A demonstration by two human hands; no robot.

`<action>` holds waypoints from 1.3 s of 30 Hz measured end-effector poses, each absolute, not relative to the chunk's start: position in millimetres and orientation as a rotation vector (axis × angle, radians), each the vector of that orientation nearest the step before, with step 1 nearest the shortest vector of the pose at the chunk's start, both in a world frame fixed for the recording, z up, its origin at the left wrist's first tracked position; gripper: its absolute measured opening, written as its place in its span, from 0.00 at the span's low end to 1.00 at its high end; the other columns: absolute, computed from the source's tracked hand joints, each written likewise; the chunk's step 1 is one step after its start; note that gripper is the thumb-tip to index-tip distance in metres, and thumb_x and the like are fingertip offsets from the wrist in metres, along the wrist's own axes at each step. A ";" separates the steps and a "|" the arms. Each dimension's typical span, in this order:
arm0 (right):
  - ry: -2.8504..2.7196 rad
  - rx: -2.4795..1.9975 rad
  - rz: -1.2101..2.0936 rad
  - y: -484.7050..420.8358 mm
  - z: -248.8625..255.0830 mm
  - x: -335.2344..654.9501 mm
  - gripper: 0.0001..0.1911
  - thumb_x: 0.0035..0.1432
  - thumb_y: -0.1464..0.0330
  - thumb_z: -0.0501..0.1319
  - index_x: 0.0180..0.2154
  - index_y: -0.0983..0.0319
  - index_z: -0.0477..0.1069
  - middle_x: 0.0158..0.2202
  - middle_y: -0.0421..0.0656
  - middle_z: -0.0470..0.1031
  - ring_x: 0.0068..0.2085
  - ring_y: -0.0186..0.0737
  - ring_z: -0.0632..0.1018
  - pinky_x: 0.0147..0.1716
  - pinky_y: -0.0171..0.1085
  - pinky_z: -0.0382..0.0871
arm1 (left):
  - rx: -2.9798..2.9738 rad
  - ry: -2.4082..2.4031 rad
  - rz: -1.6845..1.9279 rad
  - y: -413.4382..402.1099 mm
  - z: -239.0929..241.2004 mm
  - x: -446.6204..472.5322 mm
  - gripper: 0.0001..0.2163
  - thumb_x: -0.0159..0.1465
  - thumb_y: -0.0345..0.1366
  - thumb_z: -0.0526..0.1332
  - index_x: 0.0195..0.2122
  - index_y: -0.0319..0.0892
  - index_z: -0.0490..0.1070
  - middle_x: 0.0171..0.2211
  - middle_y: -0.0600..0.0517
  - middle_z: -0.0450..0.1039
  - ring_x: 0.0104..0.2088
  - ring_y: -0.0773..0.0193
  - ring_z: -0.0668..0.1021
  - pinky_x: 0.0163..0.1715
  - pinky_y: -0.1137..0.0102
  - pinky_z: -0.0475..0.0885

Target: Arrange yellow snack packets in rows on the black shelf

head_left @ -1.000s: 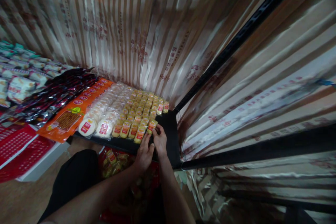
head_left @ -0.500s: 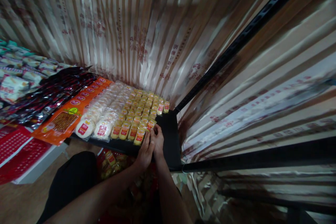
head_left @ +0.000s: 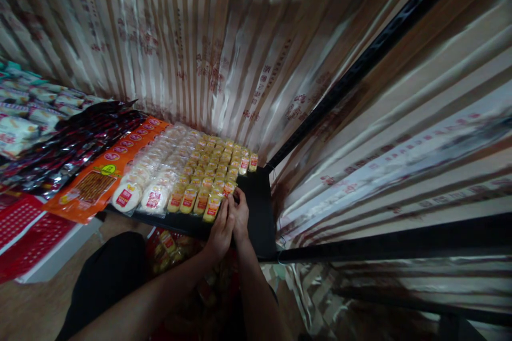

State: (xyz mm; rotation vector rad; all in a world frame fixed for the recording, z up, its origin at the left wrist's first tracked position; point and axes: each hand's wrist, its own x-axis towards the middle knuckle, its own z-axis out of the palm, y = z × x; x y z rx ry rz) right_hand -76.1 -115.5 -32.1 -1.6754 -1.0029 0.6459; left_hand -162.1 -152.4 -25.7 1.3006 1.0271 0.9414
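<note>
One small, oblong, yellow, film-wrapped snack packet [head_left: 229, 187], in the head view, lies at the near right of similar yellow packets [head_left: 212, 162] on the flat black shelf [head_left: 258, 208], touching the curled right hand [head_left: 240, 216]; whether that or the straighter left hand [head_left: 221, 228] grips, I cannot tell. It should be light, slippery and crumbly: pinch gently by its sides.

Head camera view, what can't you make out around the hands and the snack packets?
Head view: whether the left hand and right hand grip or merely touch the yellow packet at their fingertips; the fingers cover the contact.
Head view: its fine print; too small and blurred.
Head view: how many loose packets lie below the black shelf; left forearm and shadow hide some.
Head view: the leftmost white packets; cut off by the picture's left edge.
</note>
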 end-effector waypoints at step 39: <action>-1.013 -1.994 0.512 -97.6 -19.4 -62.1 0.12 0.51 0.60 0.51 0.32 0.59 0.67 0.29 0.41 0.74 0.31 0.38 0.75 0.33 0.34 0.66 | 1.457 0.999 1.034 -146.8 -34.4 -151.2 0.28 0.65 0.46 0.45 0.62 0.35 0.54 0.64 0.44 0.51 0.64 0.60 0.54 0.65 0.63 0.47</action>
